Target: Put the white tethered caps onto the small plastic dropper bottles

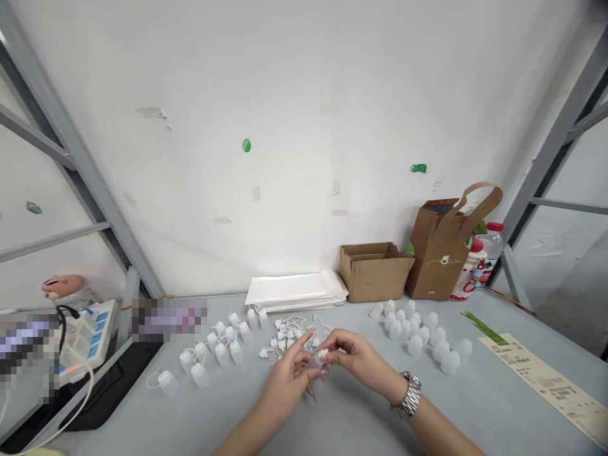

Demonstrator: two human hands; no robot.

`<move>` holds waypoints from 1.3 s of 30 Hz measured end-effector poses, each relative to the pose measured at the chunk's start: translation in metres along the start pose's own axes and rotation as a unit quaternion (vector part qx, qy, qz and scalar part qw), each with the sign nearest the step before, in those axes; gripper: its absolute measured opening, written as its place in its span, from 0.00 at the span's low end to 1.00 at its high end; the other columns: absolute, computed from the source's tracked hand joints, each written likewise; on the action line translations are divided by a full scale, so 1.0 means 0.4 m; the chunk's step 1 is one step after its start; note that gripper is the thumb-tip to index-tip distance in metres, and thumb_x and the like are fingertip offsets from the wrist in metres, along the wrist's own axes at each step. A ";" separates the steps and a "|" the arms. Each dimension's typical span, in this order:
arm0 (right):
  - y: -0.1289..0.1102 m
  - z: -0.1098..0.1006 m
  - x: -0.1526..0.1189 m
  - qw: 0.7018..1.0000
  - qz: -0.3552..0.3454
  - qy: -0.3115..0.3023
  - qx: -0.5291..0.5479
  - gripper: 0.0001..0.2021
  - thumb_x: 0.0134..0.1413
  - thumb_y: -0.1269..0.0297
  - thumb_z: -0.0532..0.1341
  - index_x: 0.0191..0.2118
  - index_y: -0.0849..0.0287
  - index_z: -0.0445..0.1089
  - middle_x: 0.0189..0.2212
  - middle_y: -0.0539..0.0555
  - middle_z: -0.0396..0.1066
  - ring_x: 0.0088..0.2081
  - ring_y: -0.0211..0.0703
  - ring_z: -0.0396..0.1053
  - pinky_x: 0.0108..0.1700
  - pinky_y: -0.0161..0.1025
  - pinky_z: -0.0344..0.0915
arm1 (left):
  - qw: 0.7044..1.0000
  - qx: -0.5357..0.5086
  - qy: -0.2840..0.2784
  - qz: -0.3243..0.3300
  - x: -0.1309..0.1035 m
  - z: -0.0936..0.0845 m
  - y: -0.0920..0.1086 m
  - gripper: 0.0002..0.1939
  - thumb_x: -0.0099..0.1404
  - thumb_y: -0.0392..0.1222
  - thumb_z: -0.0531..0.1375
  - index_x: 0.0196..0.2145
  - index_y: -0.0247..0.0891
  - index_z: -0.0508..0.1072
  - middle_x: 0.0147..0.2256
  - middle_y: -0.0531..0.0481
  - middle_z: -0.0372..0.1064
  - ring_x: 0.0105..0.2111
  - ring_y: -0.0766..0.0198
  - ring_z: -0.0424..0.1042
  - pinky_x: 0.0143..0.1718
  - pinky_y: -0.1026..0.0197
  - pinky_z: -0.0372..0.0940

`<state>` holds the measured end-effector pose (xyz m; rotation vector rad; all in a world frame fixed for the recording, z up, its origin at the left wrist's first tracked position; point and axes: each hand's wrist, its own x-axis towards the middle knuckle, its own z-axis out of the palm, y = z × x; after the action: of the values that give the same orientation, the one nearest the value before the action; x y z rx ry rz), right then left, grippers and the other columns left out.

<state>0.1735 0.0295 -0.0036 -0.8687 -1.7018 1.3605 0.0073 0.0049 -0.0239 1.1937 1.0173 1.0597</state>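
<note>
Near the front middle of the table, a small translucent bottle point(314, 361) is held between my two hands. My left hand point(291, 373) has its thumb and fingers around the bottle's body. The closed fingertips of my right hand point(349, 356) pinch the white top of the same bottle. Behind my hands lies a pile of white caps with straps point(288, 332). To the left stand several small bottles with strapped white caps point(221, 354). Several translucent bottles without such caps point(441, 350) stand to the right.
White envelopes point(294, 290), a cardboard box point(377, 278) and a brown paper bag point(437, 259) are along the wall. Drink bottles point(489, 247) stand at the back right. A printed paper strip point(551, 383) lies at the right, a power strip point(97, 335) at the left.
</note>
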 end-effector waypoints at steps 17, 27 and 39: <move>0.000 0.013 -0.001 0.999 0.013 0.015 0.026 0.11 0.48 0.56 0.62 0.26 0.58 0.63 0.21 0.45 0.65 0.24 0.36 0.63 0.29 0.34 0.59 | 0.999 0.010 -0.025 -0.037 -0.005 0.002 0.023 0.39 0.46 0.40 0.65 0.55 0.32 0.56 0.26 0.50 0.69 0.25 0.61 0.69 0.13 0.68 0.57; 0.000 0.003 -0.002 0.995 -0.029 0.014 -0.095 0.10 0.51 0.57 0.60 0.36 0.57 0.69 0.29 0.50 0.67 0.33 0.40 0.66 0.37 0.36 0.62 | 0.996 0.075 0.029 -0.025 0.008 -0.011 0.016 0.41 0.44 0.37 0.63 0.56 0.34 0.53 0.26 0.54 0.66 0.22 0.67 0.62 0.15 0.68 0.56; 0.012 0.012 -0.001 0.985 -0.035 0.026 -0.169 0.11 0.51 0.62 0.59 0.42 0.55 0.68 0.28 0.48 0.67 0.31 0.38 0.63 0.35 0.35 0.61 | 0.980 0.188 0.054 0.034 -0.001 -0.021 0.002 0.32 0.54 0.39 0.58 0.56 0.42 0.56 0.31 0.53 0.66 0.19 0.72 0.59 0.21 0.66 0.59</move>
<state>0.1697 0.0279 -0.0091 -1.0120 -1.9356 1.0082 -0.0012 0.0063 -0.0240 1.4950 1.3099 1.0212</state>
